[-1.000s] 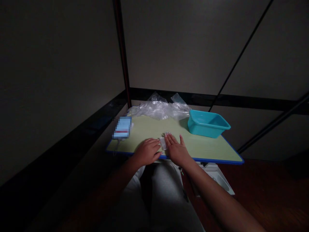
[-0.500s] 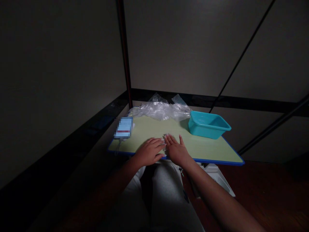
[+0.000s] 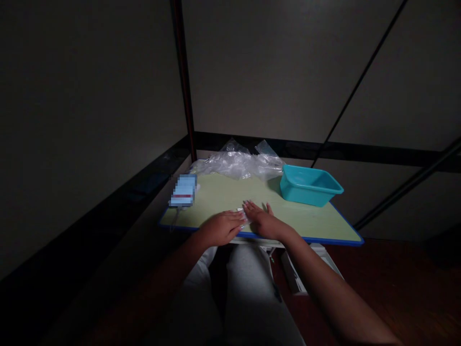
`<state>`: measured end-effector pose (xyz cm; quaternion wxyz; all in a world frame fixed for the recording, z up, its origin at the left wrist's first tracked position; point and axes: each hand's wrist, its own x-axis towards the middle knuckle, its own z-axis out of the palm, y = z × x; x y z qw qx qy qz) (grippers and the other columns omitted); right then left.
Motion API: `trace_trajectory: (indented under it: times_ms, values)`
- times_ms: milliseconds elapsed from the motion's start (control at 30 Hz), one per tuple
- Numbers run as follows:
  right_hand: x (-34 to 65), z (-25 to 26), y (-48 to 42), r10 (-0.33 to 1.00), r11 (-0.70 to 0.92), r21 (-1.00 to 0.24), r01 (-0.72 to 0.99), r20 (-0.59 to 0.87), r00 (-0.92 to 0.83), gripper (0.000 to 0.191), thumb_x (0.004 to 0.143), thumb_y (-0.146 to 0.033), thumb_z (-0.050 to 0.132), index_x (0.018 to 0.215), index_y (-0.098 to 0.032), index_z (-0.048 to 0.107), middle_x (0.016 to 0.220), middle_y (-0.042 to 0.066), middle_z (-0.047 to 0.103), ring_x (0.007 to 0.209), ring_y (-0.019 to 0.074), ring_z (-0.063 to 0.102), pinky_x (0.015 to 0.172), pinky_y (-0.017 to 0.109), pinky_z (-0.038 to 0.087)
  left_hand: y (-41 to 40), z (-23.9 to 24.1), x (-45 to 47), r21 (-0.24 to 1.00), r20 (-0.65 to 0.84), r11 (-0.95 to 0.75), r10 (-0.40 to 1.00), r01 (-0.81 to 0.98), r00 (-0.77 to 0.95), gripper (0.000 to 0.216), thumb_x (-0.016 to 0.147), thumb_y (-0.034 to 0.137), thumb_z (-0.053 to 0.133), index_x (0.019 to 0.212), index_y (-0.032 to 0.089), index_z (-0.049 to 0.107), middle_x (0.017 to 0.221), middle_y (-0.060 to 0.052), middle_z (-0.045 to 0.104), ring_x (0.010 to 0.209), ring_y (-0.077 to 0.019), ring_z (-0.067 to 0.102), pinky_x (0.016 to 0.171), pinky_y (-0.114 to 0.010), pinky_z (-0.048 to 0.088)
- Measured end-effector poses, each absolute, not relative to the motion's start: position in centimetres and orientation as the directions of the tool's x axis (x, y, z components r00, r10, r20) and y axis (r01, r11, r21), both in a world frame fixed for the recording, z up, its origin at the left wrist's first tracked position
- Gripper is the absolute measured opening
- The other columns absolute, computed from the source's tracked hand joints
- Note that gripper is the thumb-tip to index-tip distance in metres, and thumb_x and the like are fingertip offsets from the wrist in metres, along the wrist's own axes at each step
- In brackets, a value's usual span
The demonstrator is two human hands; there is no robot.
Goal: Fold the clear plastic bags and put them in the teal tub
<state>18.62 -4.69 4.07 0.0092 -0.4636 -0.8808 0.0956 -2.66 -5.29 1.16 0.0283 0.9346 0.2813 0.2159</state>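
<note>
Both hands lie near the front edge of a pale yellow-green table [image 3: 223, 192] with a blue rim. My left hand [image 3: 223, 227] is flat, its fingers stretched to the right onto a small clear plastic piece [image 3: 245, 219], perhaps a little bag. My right hand [image 3: 263, 222] presses down on the other side of that piece, fingers extended forward and thumb apart. Most of the plastic is hidden under the fingers, so its full shape cannot be told.
Crumpled clear plastic bags [image 3: 236, 163] are heaped along the table's back edge. A turquoise basin [image 3: 306, 190] stands at the right. A phone-like device with a blurred screen [image 3: 183, 191] is at the left, with a cable. Below right is a white tray or drawer [image 3: 293, 276].
My right wrist has swung outward, turning the fingers further left. My left hand has shifted slightly, and more of the small plastic piece shows between the hands.
</note>
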Motion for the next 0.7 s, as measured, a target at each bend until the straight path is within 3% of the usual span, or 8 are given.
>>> trace_trajectory:
  times_ms: [67, 167, 333, 567, 700]
  values:
    - [19.4, 4.4, -4.7, 0.796, 0.57, -0.257, 0.78, -0.063, -0.602, 0.075, 0.075, -0.01, 0.038, 0.146, -0.019, 0.018, 0.152, 0.008, 0.016, 0.14, 0.0216, 0.012, 0.106, 0.061, 0.002, -5.4, 1.1, -2.7, 0.159, 0.384, -0.844, 0.531, 0.512, 0.755, 0.036, 0.092, 0.03, 0.044, 0.125, 0.023, 0.056, 0.131, -0.006, 0.055, 0.123, -0.0179, 0.048, 0.107, -0.038, 0.035]
    - [20.3, 4.2, -5.6, 0.775, 0.606, -0.299, 0.737, 0.012, -0.632, 0.064, 0.086, -0.021, 0.037, 0.146, -0.022, 0.017, 0.152, 0.008, 0.017, 0.14, 0.0212, 0.014, 0.108, 0.056, 0.008, -5.4, 1.2, -2.7, 0.124, 0.386, -0.85, 0.517, 0.512, 0.764, 0.036, 0.092, 0.035, 0.045, 0.124, 0.022, 0.057, 0.131, -0.008, 0.054, 0.124, -0.0189, 0.048, 0.107, -0.038, 0.035]
    - [20.9, 2.8, -8.3, 0.763, 0.646, -0.13, 0.752, 0.11, -0.637, 0.062, 0.092, -0.041, 0.038, 0.146, -0.017, 0.02, 0.149, 0.013, 0.025, 0.138, 0.0224, 0.02, 0.11, 0.054, 0.008, -5.4, 1.1, -2.7, 0.079, 0.386, -0.857, 0.497, 0.509, 0.777, 0.037, 0.092, 0.037, 0.044, 0.124, 0.023, 0.057, 0.131, -0.009, 0.054, 0.125, -0.0207, 0.046, 0.106, -0.04, 0.035]
    - [21.9, 1.6, -9.5, 0.783, 0.606, -0.007, 0.795, 0.179, -0.595, 0.059, 0.092, -0.038, 0.039, 0.145, -0.017, 0.023, 0.148, 0.013, 0.029, 0.137, 0.023, 0.024, 0.11, 0.055, 0.01, -5.3, 0.9, -2.8, 0.084, 0.365, -0.846, 0.518, 0.527, 0.773, 0.034, 0.093, 0.038, 0.042, 0.121, 0.027, 0.059, 0.129, -0.008, 0.056, 0.125, -0.0209, 0.047, 0.105, -0.043, 0.034]
    - [21.7, 1.2, -9.5, 0.792, 0.58, 0.037, 0.814, 0.212, -0.573, 0.058, 0.092, -0.04, 0.04, 0.144, -0.02, 0.026, 0.15, 0.012, 0.024, 0.139, 0.0242, 0.019, 0.109, 0.056, 0.009, -5.5, 1.9, -2.4, 0.123, 0.352, -0.812, 0.573, 0.57, 0.741, 0.038, 0.093, 0.039, 0.041, 0.126, 0.025, 0.053, 0.133, -0.008, 0.053, 0.127, -0.021, 0.044, 0.108, -0.047, 0.026]
